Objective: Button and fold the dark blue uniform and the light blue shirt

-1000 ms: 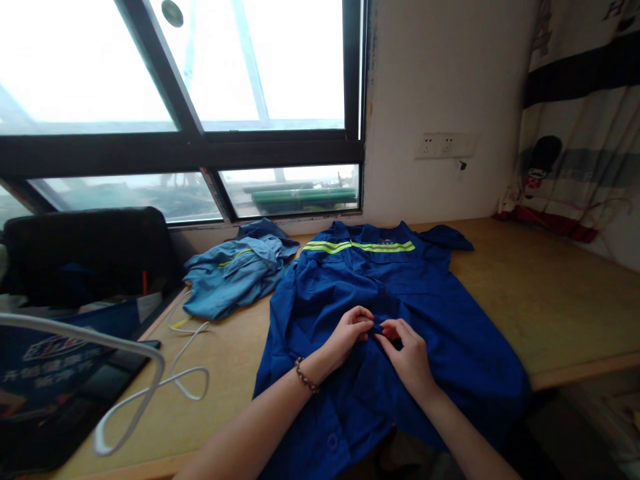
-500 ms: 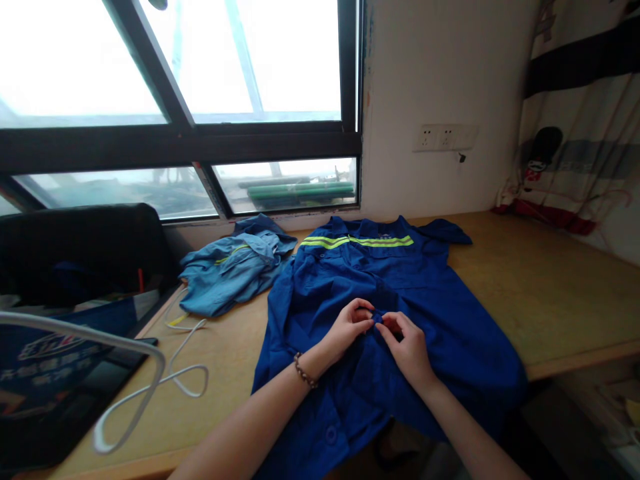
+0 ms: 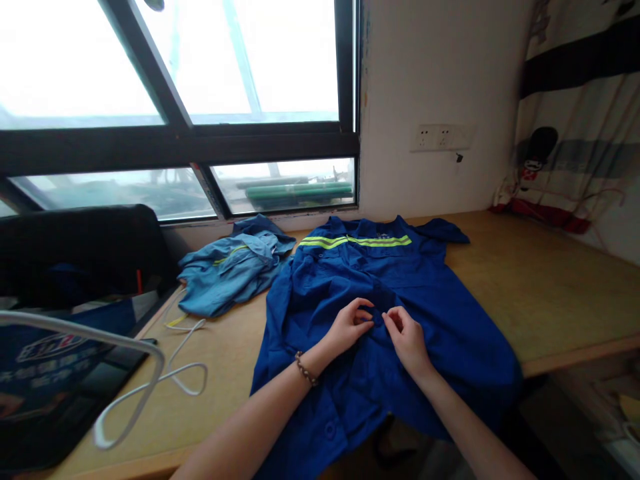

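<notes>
Wooden desk: blue work shirt lay collar at 12, hem at 6 o'clock. At 9 the left hand, at 3 the right hand, both pinched its placket.

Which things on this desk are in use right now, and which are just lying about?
In use:
- dark blue work shirt with yellow reflective stripe, spread flat
- left hand and right hand, both pinching its front

Lying about:
- crumpled light blue garment
- white plastic hanger
- black bag
</notes>
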Motion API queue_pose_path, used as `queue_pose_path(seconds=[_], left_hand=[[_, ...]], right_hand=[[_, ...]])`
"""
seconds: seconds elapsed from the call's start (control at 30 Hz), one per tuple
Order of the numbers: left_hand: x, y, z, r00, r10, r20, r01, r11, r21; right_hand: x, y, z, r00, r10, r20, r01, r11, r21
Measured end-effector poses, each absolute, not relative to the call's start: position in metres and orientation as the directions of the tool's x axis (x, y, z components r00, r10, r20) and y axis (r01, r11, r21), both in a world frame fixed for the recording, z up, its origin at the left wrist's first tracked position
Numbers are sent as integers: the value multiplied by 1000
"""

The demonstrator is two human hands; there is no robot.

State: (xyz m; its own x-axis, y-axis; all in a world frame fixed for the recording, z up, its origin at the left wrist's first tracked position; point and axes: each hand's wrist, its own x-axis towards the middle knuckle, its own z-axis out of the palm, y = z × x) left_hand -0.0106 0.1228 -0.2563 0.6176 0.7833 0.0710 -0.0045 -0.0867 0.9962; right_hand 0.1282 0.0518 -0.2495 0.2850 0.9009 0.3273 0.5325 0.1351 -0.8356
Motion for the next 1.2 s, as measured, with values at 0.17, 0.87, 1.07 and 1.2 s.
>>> queue_pose_path(seconds=[0.17, 0.87, 1.07, 1.2], left_hand=[[-11, 135, -263, 583, 807, 93, 35, -140, 990], [3, 168, -260, 601, 776, 193, 201, -380, 903], [-1, 164, -259, 651, 738, 178, 151, -356, 922], [-7, 159, -257, 721, 666, 191, 164, -432, 887]], right_hand=[[101, 21, -233, -107, 936, 336, 740, 300, -602], [90, 38, -253, 2, 962, 272, 851, 141, -506], [121, 55, -243, 86, 995, -50, 145, -62, -987], [161, 58, -239, 9, 980, -201, -563, -161, -811]])
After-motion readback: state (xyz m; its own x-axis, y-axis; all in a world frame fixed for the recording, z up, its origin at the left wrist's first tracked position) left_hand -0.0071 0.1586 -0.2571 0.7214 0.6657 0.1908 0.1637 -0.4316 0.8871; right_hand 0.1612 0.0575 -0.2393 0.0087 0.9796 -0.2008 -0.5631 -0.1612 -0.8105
